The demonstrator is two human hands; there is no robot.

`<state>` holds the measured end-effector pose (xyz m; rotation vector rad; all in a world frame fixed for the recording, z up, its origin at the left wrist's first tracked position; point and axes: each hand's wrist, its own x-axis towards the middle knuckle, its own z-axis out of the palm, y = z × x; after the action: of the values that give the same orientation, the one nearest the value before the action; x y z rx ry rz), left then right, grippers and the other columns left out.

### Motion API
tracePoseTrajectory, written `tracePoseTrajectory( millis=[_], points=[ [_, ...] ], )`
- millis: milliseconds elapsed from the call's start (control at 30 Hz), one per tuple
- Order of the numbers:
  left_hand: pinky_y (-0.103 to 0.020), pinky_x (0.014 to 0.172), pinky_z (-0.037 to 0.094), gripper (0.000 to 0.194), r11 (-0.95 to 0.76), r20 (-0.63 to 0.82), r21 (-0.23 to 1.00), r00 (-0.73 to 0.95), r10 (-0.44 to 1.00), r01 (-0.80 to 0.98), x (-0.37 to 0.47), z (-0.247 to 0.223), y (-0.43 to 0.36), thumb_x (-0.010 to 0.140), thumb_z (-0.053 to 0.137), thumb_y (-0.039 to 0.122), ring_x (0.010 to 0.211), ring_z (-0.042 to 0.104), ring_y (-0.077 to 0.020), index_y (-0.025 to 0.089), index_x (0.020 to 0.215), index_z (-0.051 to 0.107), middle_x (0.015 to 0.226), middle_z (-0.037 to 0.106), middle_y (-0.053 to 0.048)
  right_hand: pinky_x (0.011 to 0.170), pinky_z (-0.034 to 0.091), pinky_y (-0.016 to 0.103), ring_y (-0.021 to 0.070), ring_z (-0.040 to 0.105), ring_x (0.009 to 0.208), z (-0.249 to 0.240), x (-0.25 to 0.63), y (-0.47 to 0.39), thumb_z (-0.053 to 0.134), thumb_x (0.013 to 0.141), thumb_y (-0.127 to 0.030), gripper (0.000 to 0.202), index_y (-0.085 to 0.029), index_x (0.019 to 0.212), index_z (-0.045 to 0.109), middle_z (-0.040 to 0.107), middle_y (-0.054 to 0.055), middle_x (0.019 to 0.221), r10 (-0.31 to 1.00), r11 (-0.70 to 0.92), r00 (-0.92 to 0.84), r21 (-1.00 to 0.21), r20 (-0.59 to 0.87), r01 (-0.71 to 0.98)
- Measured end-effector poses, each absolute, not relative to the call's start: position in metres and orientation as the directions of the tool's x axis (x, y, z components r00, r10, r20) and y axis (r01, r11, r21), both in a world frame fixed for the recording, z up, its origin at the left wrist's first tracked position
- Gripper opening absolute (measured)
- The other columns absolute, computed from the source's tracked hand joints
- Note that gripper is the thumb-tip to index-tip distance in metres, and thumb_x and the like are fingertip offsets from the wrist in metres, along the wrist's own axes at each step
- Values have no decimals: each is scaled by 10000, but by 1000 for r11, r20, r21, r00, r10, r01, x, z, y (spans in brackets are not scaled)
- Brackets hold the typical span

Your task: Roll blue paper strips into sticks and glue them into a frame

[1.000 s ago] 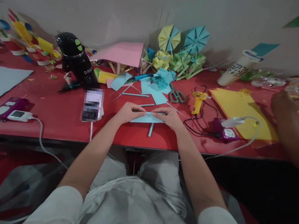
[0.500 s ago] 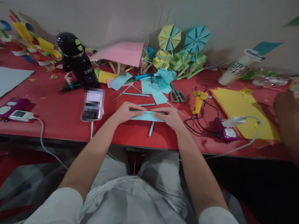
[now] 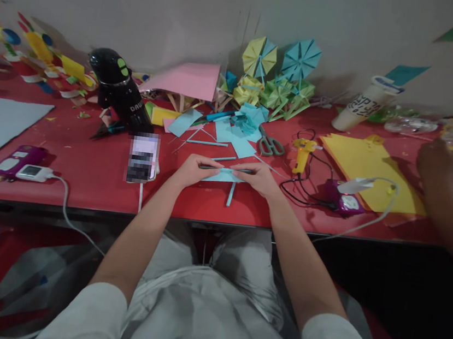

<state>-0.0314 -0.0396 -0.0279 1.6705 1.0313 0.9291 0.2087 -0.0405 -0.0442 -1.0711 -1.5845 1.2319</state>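
Note:
Near the table's front edge, a strip of light blue paper (image 3: 223, 176) lies along a thin dark rod (image 3: 244, 170), whose kind I cannot tell. My left hand (image 3: 191, 171) pinches the left end of paper and rod, thumb pointing inward. At the right end, my right hand (image 3: 261, 179) grips them the same way. The thumbs are close together over the middle, and the other fingers are partly hidden. Just below the paper is a narrow blue paper tube (image 3: 230, 195). Another blue tube (image 3: 224, 159) lies behind my hands.
Green-handled scissors (image 3: 271, 145) and blue paper scraps lie behind my hands. A yellow glue gun (image 3: 303, 156) with cords is at right, beside yellow sheets (image 3: 375, 166). A phone (image 3: 143, 157) and black bottle (image 3: 122, 93) stand left. Another person's arm (image 3: 449, 202) reaches in at far right.
Both hands keep their hold on the blue paper and rod, with only a tiny shift of the fingers. Slightly less of the paper shows. The whole view has moved a little.

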Motion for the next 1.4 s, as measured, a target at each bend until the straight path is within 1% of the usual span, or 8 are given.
tracePoseTrajectory(
  millis=[233,333,467,633,800,933,1167,1400],
  points=[
    [-318,776,539,400,-237,143,949,385,912,209,-31,-26,-40,718,813,474,878,720,-241,165,972,827,950,798,-106,705,552,304,180,694,737,-45,210,-39,849,667,-425,321,-217,911,833,797,42,858,955,141,-278,-982,101,128],
    [-321,769,542,375,-233,142,950,378,915,209,-29,-27,-40,728,804,464,878,717,-240,166,955,828,957,797,-104,699,553,308,187,694,742,-45,209,-39,844,669,-432,332,-212,917,832,796,46,861,953,146,-286,-980,102,137],
    [-309,713,540,368,-208,130,957,344,930,203,-27,-33,-38,701,816,444,796,708,-220,157,932,825,882,792,-90,677,536,300,183,680,731,-44,209,-40,830,687,-457,346,-209,929,830,791,48,848,948,176,-295,-970,121,168],
    [-315,751,544,336,-218,147,957,330,932,190,-26,-35,-38,688,813,405,830,710,-225,159,917,819,885,791,-82,632,514,283,164,652,680,-42,208,-40,810,708,-493,404,-196,982,822,781,42,832,957,183,-263,-960,124,214],
    [-336,817,543,297,-261,184,939,316,931,222,-25,-33,-38,699,797,391,891,715,-239,170,897,811,925,792,-80,661,568,318,199,701,694,-40,205,-41,818,685,-512,415,-200,959,819,787,53,847,962,123,-261,-977,75,174],
    [-334,796,544,330,-231,153,938,292,944,257,-26,-32,-37,681,815,406,878,714,-239,165,908,807,911,791,-81,669,593,334,220,721,705,-39,204,-42,828,667,-511,400,-198,915,818,786,57,827,966,127,-247,-977,82,172],
    [-297,633,553,488,-63,9,978,259,966,201,-34,-28,-38,607,870,508,648,664,-170,133,912,796,770,754,-63,684,603,345,226,736,694,-41,204,-42,845,647,-510,435,-181,930,807,777,55,799,968,96,-243,-986,61,135],
    [-297,622,557,468,-79,29,974,232,972,210,-35,-23,-41,616,880,467,600,656,-154,127,928,800,773,759,-60,670,616,344,217,732,635,-43,204,-41,880,601,-533,503,-172,942,803,756,39,688,966,30,-259,-997,10,74]
  ],
)
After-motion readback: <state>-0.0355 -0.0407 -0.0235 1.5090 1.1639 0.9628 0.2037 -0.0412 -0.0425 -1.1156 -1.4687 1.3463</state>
